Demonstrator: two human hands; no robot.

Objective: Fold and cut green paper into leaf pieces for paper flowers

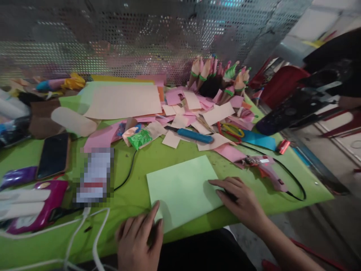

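A pale green sheet of paper [183, 192] lies flat on the bright green tabletop in front of me. My left hand [141, 237] is at its lower left corner, index finger and thumb apart, touching or just over the edge. At the right edge, my right hand [238, 199] rests its outstretched index finger and thumb on the paper. Neither hand is closed around anything. Beyond the sheet, a blue utility knife [194, 135] lies on paper scraps, and a pink glue gun [266, 171] lies to the right with its cord looped.
Pink and cream paper scraps [175, 109] cover the back of the table [126, 229]. Rolled paper cones [217, 75] stand behind them. Two phones, a dark one [53, 156] and a blurred one [96, 177], lie left beside white cables [96, 241]. Another person [338, 64] is at far right.
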